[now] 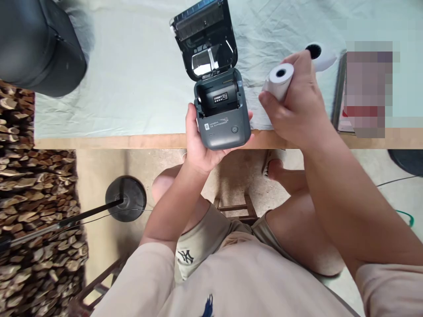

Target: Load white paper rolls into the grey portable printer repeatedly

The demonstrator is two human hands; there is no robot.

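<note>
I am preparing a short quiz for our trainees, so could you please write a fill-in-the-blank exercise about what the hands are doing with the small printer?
1. The left hand holds the grey printer, whose lid is ____.
2. The right hand holds a white ____ with a dark hollow core.
3. The printer's paper compartment has no ____ in it.
4. The table is covered with a pale green ____.

Missing words: open; paper roll; roll; cloth

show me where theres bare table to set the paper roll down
The widest bare stretch of the cloth-covered table lies between the dark round case and the open printer. It is crowded to the right, around the right hand with the paper roll, the second roll and the blurred item.
</note>
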